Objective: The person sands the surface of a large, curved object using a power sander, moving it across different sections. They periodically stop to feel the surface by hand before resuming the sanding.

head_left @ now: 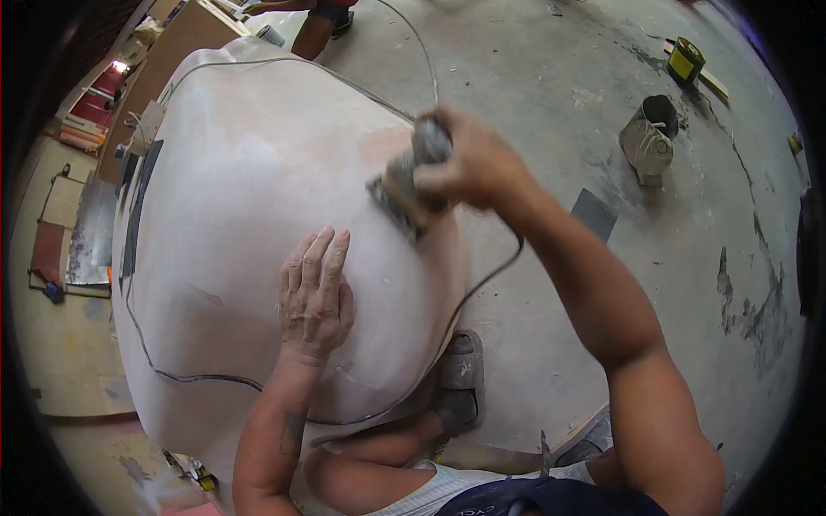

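A large, smooth, curved shell (232, 232), whitish with pinkish patches and a dusty look, takes up the middle of the view. My right hand (482, 159) is wrapped round a small electric sander (406, 189), whose flat pad is at the shell's right side. Both hand and sander are slightly blurred. My left hand (314, 288), dusted white, lies flat on the shell with its fingers stretched forward, below and left of the sander. A dark power cord (490, 275) curves down past the shell's right edge and across its near part.
On the concrete floor at right stand a grey bucket (645, 150) and a black-and-yellow tin (686, 62). A dark flat sheet (595, 215) lies nearer. Another person's leg (311, 34) shows at the top. A second cable (284, 60) crosses the shell's far end.
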`<state>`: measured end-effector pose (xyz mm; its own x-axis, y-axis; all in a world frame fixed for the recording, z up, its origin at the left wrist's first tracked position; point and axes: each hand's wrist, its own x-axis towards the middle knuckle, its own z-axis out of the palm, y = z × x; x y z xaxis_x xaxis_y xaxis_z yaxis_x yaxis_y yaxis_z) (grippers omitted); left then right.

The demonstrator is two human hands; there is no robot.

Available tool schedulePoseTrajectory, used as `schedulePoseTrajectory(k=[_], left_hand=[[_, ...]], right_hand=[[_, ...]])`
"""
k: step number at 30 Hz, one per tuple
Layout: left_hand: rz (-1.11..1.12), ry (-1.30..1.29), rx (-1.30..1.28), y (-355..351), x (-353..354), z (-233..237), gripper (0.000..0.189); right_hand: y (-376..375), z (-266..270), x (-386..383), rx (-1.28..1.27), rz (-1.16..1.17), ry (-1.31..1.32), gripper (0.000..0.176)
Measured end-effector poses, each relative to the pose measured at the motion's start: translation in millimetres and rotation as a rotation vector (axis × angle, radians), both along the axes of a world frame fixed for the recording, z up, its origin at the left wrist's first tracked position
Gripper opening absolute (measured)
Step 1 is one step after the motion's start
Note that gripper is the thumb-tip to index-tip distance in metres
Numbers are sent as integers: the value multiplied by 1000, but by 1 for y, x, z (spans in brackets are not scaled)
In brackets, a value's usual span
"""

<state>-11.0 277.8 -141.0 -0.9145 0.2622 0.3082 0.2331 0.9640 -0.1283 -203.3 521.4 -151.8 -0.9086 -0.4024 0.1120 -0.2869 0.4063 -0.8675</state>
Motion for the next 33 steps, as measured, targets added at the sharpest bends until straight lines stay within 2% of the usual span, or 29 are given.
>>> schedulePoseTrajectory(k=[2,4,8,12,15,18,23,25,27,30,33], left_hand=[[8,-6,18,0,0,1,60],[20,-22,25,0,0,2,61],[34,-38,36,0,2,3,63],[27,-21,45,-1,3,2,64],[12,-14,52,-1,3,4,64],[8,-19,52,-1,3,3,63],[-1,8,94,-1,3,3,62],[8,11,97,-2,2,3,62],[9,1,101,-3,1,1,62],[17,-13,109,-4,2,1,63],[11,10,105,-4,2,-1,63]], right_hand=[[-19,21,-46,118,-37,-62,82],[-38,14,-92,126,-86,-89,83],[-41,-6,-113,85,-88,-135,84],[-2,13,-23,14,108,-84,81],[25,13,56,181,149,86,74],[29,28,89,266,214,-5,77],[-20,31,10,151,61,59,75],[-50,48,-35,258,33,24,78],[-81,30,-84,249,-29,159,79],[-98,50,-99,322,-56,-64,79],[-74,55,-76,225,56,-86,80]])
